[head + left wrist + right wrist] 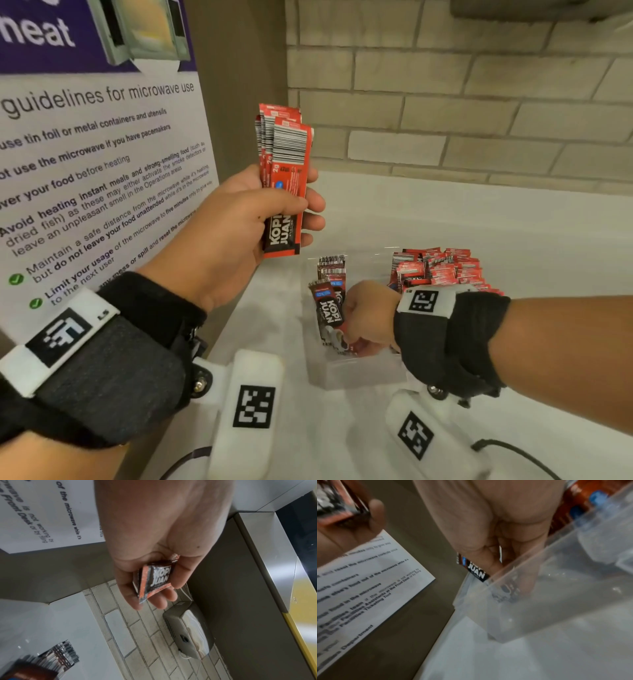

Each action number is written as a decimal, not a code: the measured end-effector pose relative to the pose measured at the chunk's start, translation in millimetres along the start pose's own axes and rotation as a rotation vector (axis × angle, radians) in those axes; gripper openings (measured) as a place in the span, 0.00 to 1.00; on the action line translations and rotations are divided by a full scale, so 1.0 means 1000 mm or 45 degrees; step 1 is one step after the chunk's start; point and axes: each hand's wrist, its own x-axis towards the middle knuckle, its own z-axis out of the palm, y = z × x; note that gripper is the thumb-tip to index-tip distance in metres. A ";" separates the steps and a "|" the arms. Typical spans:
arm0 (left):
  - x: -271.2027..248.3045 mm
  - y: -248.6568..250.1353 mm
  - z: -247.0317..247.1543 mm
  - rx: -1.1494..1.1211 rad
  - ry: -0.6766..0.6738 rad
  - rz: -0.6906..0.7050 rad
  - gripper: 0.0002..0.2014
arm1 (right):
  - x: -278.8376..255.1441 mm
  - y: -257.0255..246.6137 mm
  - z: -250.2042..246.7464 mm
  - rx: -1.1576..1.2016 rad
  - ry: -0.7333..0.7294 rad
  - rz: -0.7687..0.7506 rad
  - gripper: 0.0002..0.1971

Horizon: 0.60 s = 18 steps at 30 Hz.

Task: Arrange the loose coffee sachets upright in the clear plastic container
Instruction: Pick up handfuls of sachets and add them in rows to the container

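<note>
Several coffee sachets (284, 178) stand fanned in the left hand (236, 226), whose fingers curl round them above and to the left of the clear plastic container (356, 373) on the white worktop (513, 222). Inside the container, the right hand (368, 317) pinches one sachet (325, 308) upright near its left wall, beside two others. More sachets (445, 270) fill its right part, behind the right wrist. A microwave notice (96, 164) stands left of the container, a brick wall (462, 102) behind it.
</note>
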 end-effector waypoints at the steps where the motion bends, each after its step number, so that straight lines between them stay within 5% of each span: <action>1: 0.000 -0.001 0.000 0.006 0.005 -0.004 0.13 | 0.006 0.002 0.002 0.028 -0.004 0.013 0.07; 18: 0.000 -0.001 0.000 -0.013 -0.008 0.020 0.14 | 0.021 -0.001 0.011 0.037 -0.155 0.103 0.10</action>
